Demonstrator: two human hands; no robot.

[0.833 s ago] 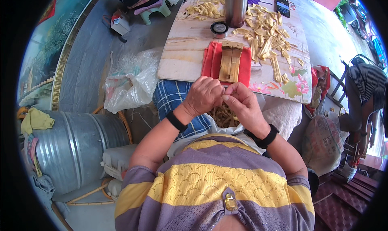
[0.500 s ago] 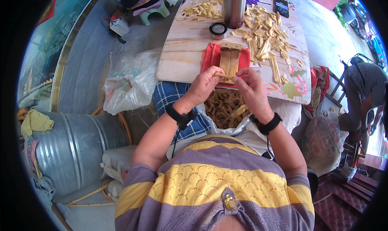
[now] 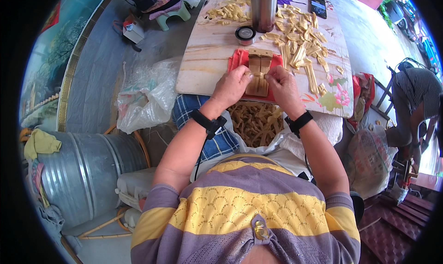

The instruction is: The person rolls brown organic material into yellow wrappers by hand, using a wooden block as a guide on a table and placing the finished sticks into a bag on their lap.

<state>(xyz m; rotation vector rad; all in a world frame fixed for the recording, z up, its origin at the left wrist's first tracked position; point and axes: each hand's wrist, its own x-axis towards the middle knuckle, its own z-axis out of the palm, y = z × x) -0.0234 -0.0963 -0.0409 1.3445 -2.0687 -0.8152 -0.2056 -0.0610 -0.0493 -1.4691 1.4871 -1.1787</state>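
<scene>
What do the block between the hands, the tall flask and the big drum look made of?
Block: probably wood, smooth and slightly glossy, judging by its uneven brown tones.
Flask: apparently stainless steel, given its silvery sheen.
Drum: likely bare sheet metal, perhaps galvanized; its ribbed grey wall shows bright reflections.

The tabletop (image 3: 198, 60) is coloured off-white, streaked with brown and printed with pink flowers and green leaves. The wooden block (image 3: 259, 85) is toned golden brown; the cloth (image 3: 236, 59) is coloured red. The loose strips (image 3: 301, 43) are coloured pale yellow, the bagged strips (image 3: 256, 124) darker brown. The knit top (image 3: 249, 207) is banded in greyish purple and yellow. The fabric over the lap (image 3: 220, 143) is checked white on blue.
</scene>
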